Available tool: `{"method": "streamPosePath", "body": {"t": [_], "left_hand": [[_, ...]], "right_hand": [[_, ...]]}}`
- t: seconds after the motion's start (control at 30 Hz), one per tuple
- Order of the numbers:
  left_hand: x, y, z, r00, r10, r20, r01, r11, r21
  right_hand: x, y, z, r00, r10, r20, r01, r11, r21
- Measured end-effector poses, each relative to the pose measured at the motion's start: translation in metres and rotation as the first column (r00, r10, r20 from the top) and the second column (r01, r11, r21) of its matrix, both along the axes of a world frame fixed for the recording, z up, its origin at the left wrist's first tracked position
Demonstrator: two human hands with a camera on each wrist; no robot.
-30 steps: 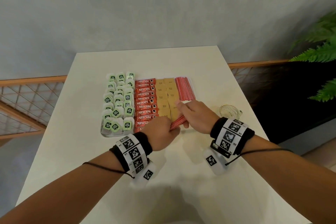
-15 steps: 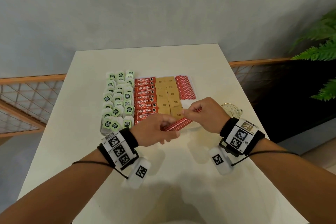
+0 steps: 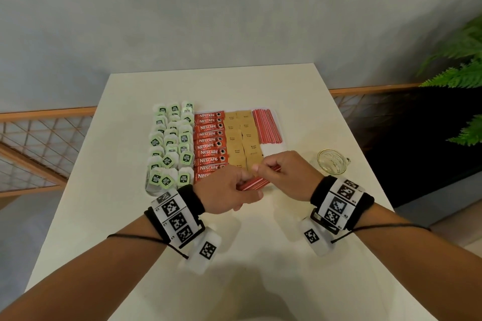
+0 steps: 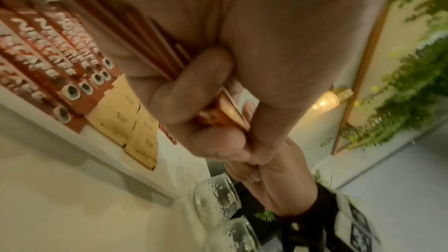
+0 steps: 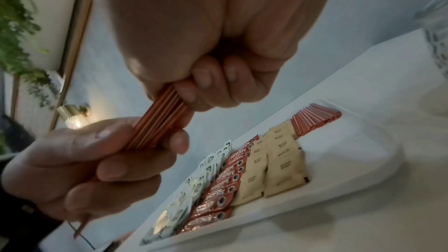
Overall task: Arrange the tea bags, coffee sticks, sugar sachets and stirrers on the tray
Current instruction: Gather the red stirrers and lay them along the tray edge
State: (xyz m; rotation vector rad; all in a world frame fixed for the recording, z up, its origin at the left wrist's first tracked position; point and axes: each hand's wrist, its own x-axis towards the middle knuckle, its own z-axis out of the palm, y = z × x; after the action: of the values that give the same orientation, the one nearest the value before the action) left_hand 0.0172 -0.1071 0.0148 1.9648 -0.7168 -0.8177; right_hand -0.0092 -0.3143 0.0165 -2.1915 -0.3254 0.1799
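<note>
A white tray point(image 3: 271, 150) holds green-tagged tea bags point(image 3: 170, 144) at the left, red coffee sticks point(image 3: 210, 141), tan sugar sachets point(image 3: 241, 135) and a row of red stirrers point(image 3: 266, 126) at the far right. Both hands hold one bundle of red stirrers point(image 3: 257, 182) point(image 5: 160, 122) just above the tray's near edge. My left hand point(image 3: 229, 190) grips its lower end, and my right hand point(image 3: 284, 172) pinches its upper end. In the left wrist view the bundle point(image 4: 227, 110) runs through the curled fingers.
A clear glass mug point(image 3: 332, 161) stands on the white table point(image 3: 260, 255) to the right of the tray. A wooden rail with mesh point(image 3: 39, 138) runs behind the table at both sides. Fern leaves point(image 3: 459, 73) hang at the far right.
Both hands lifted the stirrer bundle off the tray's near right corner and drew it slightly toward me. The right hand shifted from pressing on it to pinching its upper end.
</note>
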Motion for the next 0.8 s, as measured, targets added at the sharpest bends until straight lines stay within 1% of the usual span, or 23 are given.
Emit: {"method": "streamPosePath", "body": {"t": [0.03, 0.07, 0.1, 0.17, 0.2, 0.3, 0.37, 0.43, 0.53, 0.6, 0.67, 0.7, 0.77, 0.8], "left_hand": [[-0.001, 0.000, -0.001, 1.000, -0.007, 0.006, 0.007, 1.000, 0.011], [-0.001, 0.001, -0.001, 1.000, -0.005, -0.006, 0.005, 1.000, 0.021], [-0.001, 0.001, 0.000, 1.000, -0.005, -0.019, 0.005, 0.999, 0.032], [0.000, 0.002, -0.002, 0.999, -0.035, -0.019, 0.036, 0.997, 0.072], [-0.001, 0.002, -0.003, 0.998, -0.054, -0.008, 0.055, 0.994, 0.091], [-0.001, 0.000, -0.004, 0.996, -0.091, 0.019, 0.089, 0.989, 0.117], [0.001, 0.000, -0.003, 0.993, -0.109, 0.038, 0.103, 0.985, 0.139], [0.004, 0.001, -0.002, 0.991, -0.124, 0.048, 0.116, 0.982, 0.146], [0.010, 0.008, -0.006, 0.987, -0.158, 0.038, 0.152, 0.979, 0.137], [0.015, 0.014, -0.009, 0.986, -0.159, 0.052, 0.151, 0.980, 0.129], [0.018, 0.019, -0.008, 0.992, -0.109, 0.058, 0.104, 0.991, 0.082], [0.018, 0.021, -0.006, 0.998, -0.051, 0.045, 0.049, 0.998, 0.049], [0.016, 0.020, 0.000, 0.994, 0.111, -0.021, -0.111, 0.994, 0.008], [0.014, 0.017, 0.002, 0.978, 0.199, -0.058, -0.199, 0.980, -0.001]], "right_hand": [[0.000, -0.001, -0.001, 1.000, 0.021, 0.005, -0.021, 0.999, -0.042], [0.000, -0.003, 0.000, 0.998, 0.058, 0.012, -0.056, 0.991, -0.121], [0.000, -0.005, 0.001, 0.994, 0.104, 0.023, -0.096, 0.967, -0.235], [-0.001, -0.009, 0.007, 0.977, 0.212, 0.023, -0.181, 0.880, -0.438], [-0.001, -0.009, 0.011, 0.966, 0.257, 0.006, -0.222, 0.845, -0.486], [-0.001, -0.002, 0.021, 0.928, 0.352, -0.123, -0.363, 0.780, -0.510], [-0.001, 0.004, 0.023, 0.909, 0.368, -0.195, -0.414, 0.743, -0.526], [-0.002, 0.005, 0.020, 0.907, 0.362, -0.217, -0.421, 0.734, -0.534], [-0.004, 0.004, 0.018, 0.905, 0.362, -0.223, -0.421, 0.691, -0.587], [-0.004, 0.002, 0.015, 0.912, 0.342, -0.228, -0.409, 0.701, -0.584], [-0.003, -0.002, 0.013, 0.921, 0.327, -0.212, -0.389, 0.731, -0.561], [-0.002, -0.005, 0.012, 0.927, 0.316, -0.201, -0.374, 0.745, -0.552], [-0.001, -0.008, 0.010, 0.940, 0.285, -0.190, -0.342, 0.772, -0.535], [0.000, -0.008, 0.008, 0.945, 0.269, -0.188, -0.328, 0.787, -0.523]]}}
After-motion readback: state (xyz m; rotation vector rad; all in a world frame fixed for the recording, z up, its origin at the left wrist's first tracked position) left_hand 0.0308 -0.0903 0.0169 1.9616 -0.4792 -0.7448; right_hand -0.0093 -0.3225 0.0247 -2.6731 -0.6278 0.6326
